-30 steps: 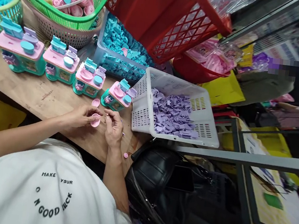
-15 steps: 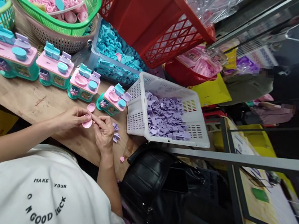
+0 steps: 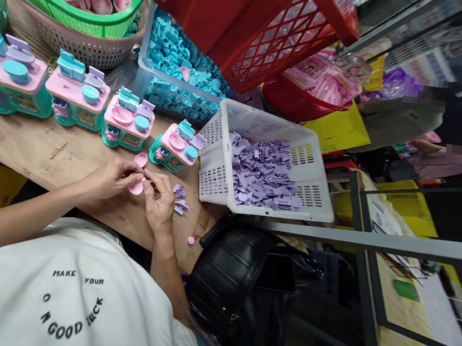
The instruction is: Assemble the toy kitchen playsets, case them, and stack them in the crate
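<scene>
My left hand point(image 3: 112, 182) pinches a small pink oval plastic piece point(image 3: 136, 186) just above the wooden table. The fingertips of my right hand point(image 3: 160, 201) are pressed together at the piece's upper right edge; exactly what lies between them is partly hidden. Just beyond my fingers is a second pink oval piece point(image 3: 140, 159). Purple plastic parts point(image 3: 180, 206) lie to the right of my right hand. A tiny round pink part point(image 3: 191, 240) sits nearer the table edge. Beyond my hands stands a toy kitchen counter point(image 3: 177, 147) in pink and teal, with others lined up to its left.
A white crate point(image 3: 234, 196) of purple parts stands on the right, a black bag point(image 3: 223, 267) in front of it. Behind are a clear bin point(image 3: 172, 101) of blue parts, a tilted red basket point(image 3: 216, 19) and a green basket point(image 3: 85, 23) holding pink parts. Other people are in the background.
The camera view has shifted slightly, so the toys and baskets on the left appear higher and further left. Both hands stay together at the pink oval piece, with only small finger movement.
</scene>
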The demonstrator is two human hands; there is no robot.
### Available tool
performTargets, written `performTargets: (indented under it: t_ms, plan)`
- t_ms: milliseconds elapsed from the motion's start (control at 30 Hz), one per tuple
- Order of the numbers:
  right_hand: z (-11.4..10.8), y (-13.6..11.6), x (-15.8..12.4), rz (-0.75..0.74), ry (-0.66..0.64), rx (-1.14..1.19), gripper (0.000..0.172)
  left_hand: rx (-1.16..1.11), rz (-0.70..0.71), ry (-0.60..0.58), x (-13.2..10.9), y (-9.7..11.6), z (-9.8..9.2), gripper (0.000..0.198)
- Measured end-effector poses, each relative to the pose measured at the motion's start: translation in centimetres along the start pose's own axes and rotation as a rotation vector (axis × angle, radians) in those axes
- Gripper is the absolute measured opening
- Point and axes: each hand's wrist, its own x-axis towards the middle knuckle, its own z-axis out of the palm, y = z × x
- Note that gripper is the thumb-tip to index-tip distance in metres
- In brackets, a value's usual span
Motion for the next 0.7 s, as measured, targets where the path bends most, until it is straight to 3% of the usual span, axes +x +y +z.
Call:
performTargets:
  t_ms: [100, 167, 367, 533, 700]
  plan:
    - [0.7, 0.0, -0.3, 0.169, 0.105, 0.119, 0.027, 0.149, 0.072, 0.069, -0.1, -0.1, 0.5, 0.036]
    - [0.8, 0.1, -0.3, 0.192, 0.131, 0.113, 0.026, 0.148, 0.063, 0.076, -0.2, -0.3, 0.8, 0.037]
    - [0.2, -0.6, -0.5, 0.070, 0.240, -0.051, 0.018, 0.094, 0.032, 0.213, -0.1, -0.4, 1.4, 0.034]
    - [0.4, -1.8, -0.5, -0.092, 0.246, -0.166, 0.011, 0.152, 0.066, 0.288, -0.3, 0.5, 1.9, 0.023]
    - [0.7, -1.9, -0.3, -0.097, 0.306, -0.211, 0.010, 0.185, 0.088, 0.305, -0.3, 0.7, 2.3, 0.021]
